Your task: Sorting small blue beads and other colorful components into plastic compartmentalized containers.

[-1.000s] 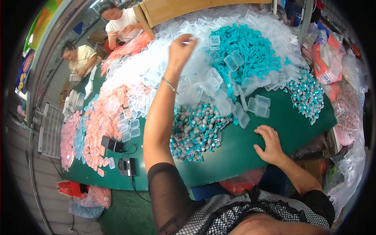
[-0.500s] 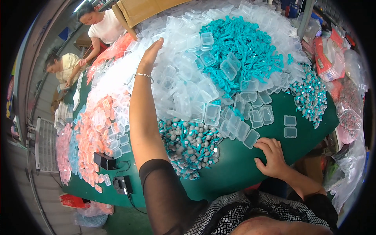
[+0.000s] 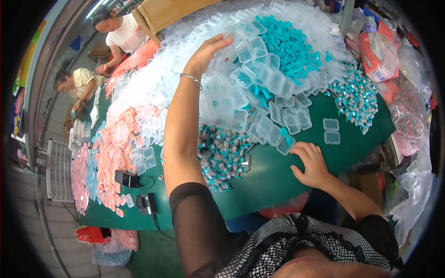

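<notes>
From my remote seat, the left hand [image 3: 209, 52] sits at 12 o'clock, fingers pressed together and stretched toward loose clear plastic cases [image 3: 269, 76]; contact I can't tell. Teal cord-like pieces [image 3: 292, 48] are heaped at 1 o'clock. At 4 o'clock I have the right hand [image 3: 311, 166] over the green table [image 3: 264, 187], thumb spread from its bent fingers. At that hand's 10 o'clock, close by its fingertips, a teal piece [image 3: 286, 135] overlaps a case.

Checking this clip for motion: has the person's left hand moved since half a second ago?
Yes. The left hand has moved to the right, farther from the brown cardboard at the top.
</notes>
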### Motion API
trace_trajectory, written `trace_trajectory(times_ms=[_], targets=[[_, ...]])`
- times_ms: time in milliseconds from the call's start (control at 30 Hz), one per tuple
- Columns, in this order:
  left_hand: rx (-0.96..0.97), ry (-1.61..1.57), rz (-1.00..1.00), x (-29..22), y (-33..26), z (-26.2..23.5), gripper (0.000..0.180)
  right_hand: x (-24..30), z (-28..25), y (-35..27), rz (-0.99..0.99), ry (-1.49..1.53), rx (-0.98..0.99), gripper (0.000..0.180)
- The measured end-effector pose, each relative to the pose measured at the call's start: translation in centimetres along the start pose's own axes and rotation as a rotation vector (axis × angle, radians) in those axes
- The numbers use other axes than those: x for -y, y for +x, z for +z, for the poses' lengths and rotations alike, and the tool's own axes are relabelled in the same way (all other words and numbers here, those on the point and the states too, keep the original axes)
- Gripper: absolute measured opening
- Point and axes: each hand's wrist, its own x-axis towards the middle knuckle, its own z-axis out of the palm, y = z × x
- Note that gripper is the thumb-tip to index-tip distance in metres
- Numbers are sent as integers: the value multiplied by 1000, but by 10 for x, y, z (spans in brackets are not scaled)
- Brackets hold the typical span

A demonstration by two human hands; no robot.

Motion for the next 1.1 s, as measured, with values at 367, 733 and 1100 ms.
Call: trace_trajectory(times_ms=[367, 733, 1100], targets=[[-80, 1065, 663, 12, -62, 99, 37, -14, 16, -4, -39, 154, -214, 42], [-170, 1244, 774, 38, -134, 193, 27, -15, -7, -27, -108, 165, -413, 20], [-506, 812, 525, 85, -261, 295, 34, -58, -19, -101, 86, -179, -582, 41]])
